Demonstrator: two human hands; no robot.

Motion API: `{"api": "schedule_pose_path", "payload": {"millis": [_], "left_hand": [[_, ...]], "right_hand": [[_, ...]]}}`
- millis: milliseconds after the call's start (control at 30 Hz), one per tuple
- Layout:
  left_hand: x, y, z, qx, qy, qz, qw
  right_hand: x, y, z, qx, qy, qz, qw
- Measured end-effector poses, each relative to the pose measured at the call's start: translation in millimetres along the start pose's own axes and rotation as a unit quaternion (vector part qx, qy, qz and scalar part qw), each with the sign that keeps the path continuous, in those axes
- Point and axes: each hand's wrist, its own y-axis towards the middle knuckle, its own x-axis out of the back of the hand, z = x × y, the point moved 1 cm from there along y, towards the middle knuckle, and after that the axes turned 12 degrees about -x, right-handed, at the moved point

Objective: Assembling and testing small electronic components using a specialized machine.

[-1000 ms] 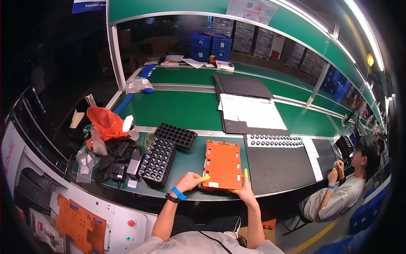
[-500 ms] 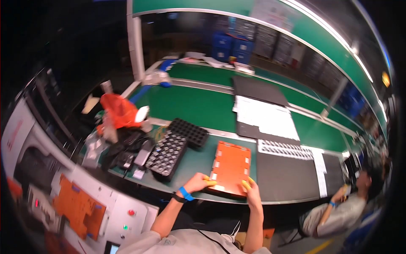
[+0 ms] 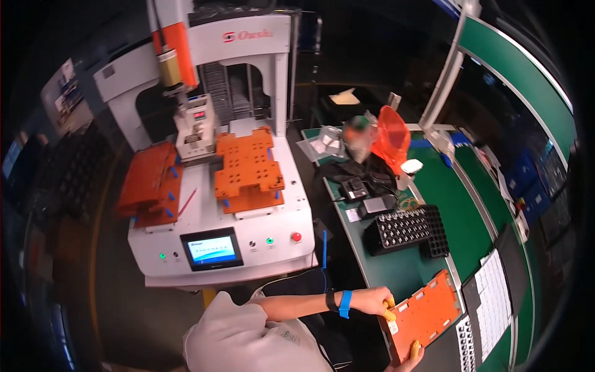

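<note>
At the lower right, an orange rectangular panel point(image 3: 427, 313) with small pale tabs along its edges is held between both my hands, over the green bench. My left hand point(image 3: 374, 302), with yellow finger covers, a blue wristband and a black one, grips the panel's near left corner. On the panel's lower edge is my right hand point(image 3: 414, 358), partly cut off by the picture's rim, its yellow-covered fingertip resting on the orange face. Beyond the panel, a black tray point(image 3: 400, 230) full of small silvery cylinders stands beside another black tray with round pockets point(image 3: 436, 232).
To the left stands a white bench machine point(image 3: 285, 248) with a touchscreen point(image 3: 212, 248), a red button point(image 3: 296, 237) and orange fixture plates point(image 3: 248, 164). Adapters point(image 3: 354, 189), dark cables and an orange bag point(image 3: 392, 139) crowd the bench's far end. White sheets point(image 3: 494, 294) lie right.
My view has swung left, bringing the machine fully into sight. Both hands keep their hold on the orange panel, which now appears turned and farther to the right in the picture.
</note>
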Motion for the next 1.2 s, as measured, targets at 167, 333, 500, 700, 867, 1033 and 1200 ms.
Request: {"api": "schedule_pose_path", "payload": {"millis": [167, 333, 500, 700, 867, 1033, 1200], "left_hand": [[34.3, -61.6, -79.9, -0.087, 0.028, -0.069, 0.993], [86.9, -162.2, -115.9, -0.159, -0.105, -0.151, 0.97], [117.4, -231.5, -115.5, -0.259, 0.289, -0.368, 0.845], [175.2, -308.2, -83.7, -0.164, 0.292, -0.602, 0.725], [230.9, -335.3, -69.2, -0.091, 0.246, -0.686, 0.679], [262.9, -346.0, -44.9, -0.056, 0.206, -0.706, 0.675], [281.5, -337.6, -40.6, -0.071, 0.248, -0.695, 0.671]], "right_hand": [[-15.0, 7.8, 1.7, 0.084, -0.016, 0.024, 0.996], [-88.1, 19.1, -15.4, 0.109, 0.122, 0.244, 0.956], [-225.9, -23.2, -6.7, 0.068, 0.026, 0.322, 0.944], [-414.0, -30.8, -45.3, -0.122, -0.077, 0.5, 0.854], [-532.0, -45.6, -66.9, -0.184, -0.215, 0.553, 0.783], [-581.6, -33.4, -92.4, -0.214, -0.257, 0.525, 0.782], [-595.5, -3.8, -103.1, -0.28, -0.243, 0.549, 0.749]]}}
